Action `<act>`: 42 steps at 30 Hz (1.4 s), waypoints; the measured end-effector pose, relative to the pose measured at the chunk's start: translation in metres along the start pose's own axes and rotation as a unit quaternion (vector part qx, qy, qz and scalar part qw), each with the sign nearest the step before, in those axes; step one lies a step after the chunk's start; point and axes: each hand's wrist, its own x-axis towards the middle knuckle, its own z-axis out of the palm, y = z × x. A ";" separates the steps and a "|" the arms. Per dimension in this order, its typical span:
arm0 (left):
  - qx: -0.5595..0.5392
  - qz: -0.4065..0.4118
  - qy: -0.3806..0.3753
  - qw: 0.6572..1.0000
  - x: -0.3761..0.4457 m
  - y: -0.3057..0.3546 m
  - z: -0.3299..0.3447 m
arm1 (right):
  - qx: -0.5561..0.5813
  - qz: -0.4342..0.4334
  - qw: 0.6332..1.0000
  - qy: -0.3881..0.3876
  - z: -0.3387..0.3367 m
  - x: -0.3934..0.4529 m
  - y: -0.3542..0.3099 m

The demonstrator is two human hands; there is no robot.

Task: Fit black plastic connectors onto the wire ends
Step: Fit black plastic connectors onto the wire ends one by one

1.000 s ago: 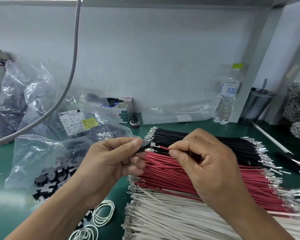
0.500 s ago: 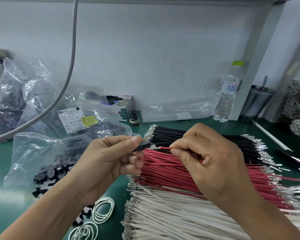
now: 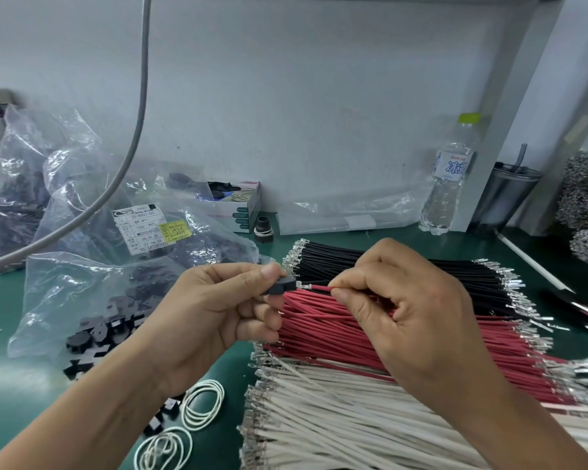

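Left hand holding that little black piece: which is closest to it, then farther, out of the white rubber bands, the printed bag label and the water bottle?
From the left hand, head view:
1. White rubber bands, just below it on the green mat.
2. Printed bag label, up and to its left on the plastic bag; too close to the bands to rank firmly.
3. Water bottle, plainly farthest, by the back wall on the right.

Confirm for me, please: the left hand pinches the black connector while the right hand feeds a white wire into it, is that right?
Not quite. In the head view the wire pinched by the right hand is red, not white; the white wires lie untouched in the nearest pile. The rest holds: the left hand pinches the black connector, and the wire's metal tip sits at its opening.
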 end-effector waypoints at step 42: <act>0.222 0.159 0.086 0.958 -0.001 -0.006 0.009 | -0.048 0.038 0.944 -0.323 -0.012 0.004 -0.030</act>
